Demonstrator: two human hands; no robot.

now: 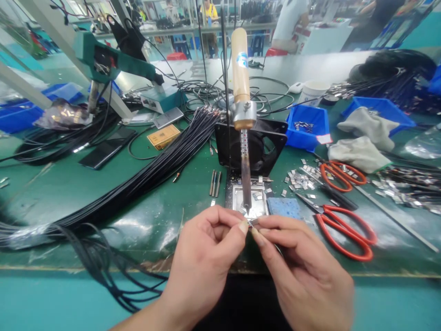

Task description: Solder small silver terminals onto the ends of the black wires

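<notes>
My left hand (206, 246) and my right hand (303, 262) meet at the front of the bench, each pinching with thumb and forefinger. Between their fingertips is a small silvery metal piece (251, 222), mostly covered by the fingers. Just above it, the tip of an upright soldering iron (245, 174) with a wooden handle points down; whether they touch I cannot tell. Behind the fingertips lies a shallow metal tray (237, 197). A blue sponge (284, 208) sits beside the tray, beyond my right hand.
A long bundle of black cables (148, 177) stretches across the left side. Behind the iron stands a black fan (262, 156). Red-handled scissors (344, 230), loose metal clips (299, 179), a blue bin (308, 138) and gloves (358, 154) lie right. A phone (107, 148) rests left.
</notes>
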